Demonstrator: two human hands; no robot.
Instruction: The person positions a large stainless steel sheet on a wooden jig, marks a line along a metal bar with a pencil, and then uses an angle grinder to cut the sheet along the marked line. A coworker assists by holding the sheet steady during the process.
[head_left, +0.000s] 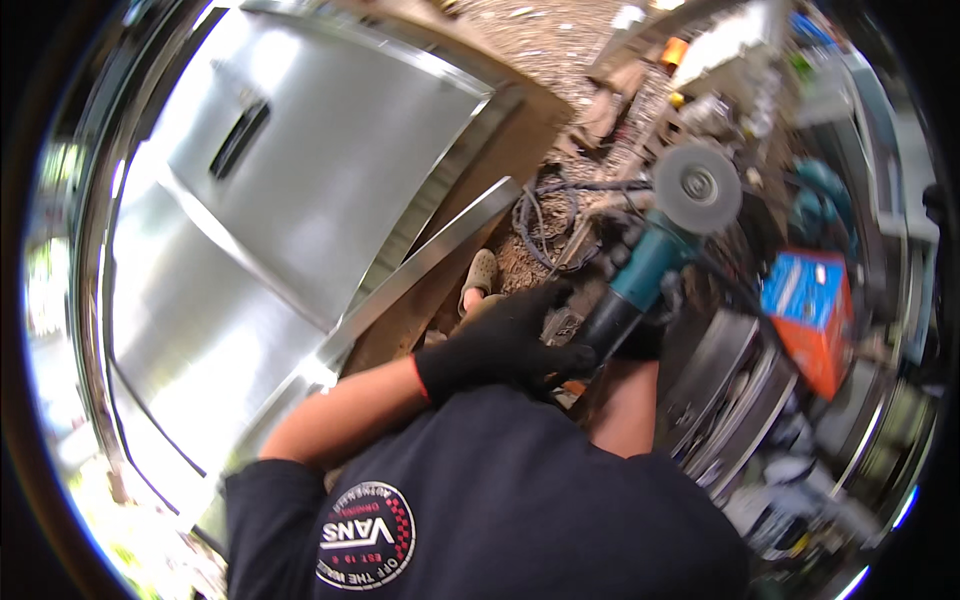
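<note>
An angle grinder (640, 270) with a teal and black body points up and to the right, its round grey disc (697, 188) facing me. My right hand (642, 338), in a dark glove, is wrapped round the grinder's body from beneath and is partly hidden by it. Beside the black rear end of the tool is my left hand (500, 340), in a black glove with a red cuff edge. Its fingers and thumb are apart, the thumb close to the grinder; whether it touches cannot be made out. The disc is clear of the metal work to the left.
A large shiny metal panel (330, 130) with a black slot lies at left, a long metal strip (430, 260) along its near edge. Black cable (545, 215) coils on the littered ground. At right are a blue and orange box (808, 310) and another teal tool (822, 205).
</note>
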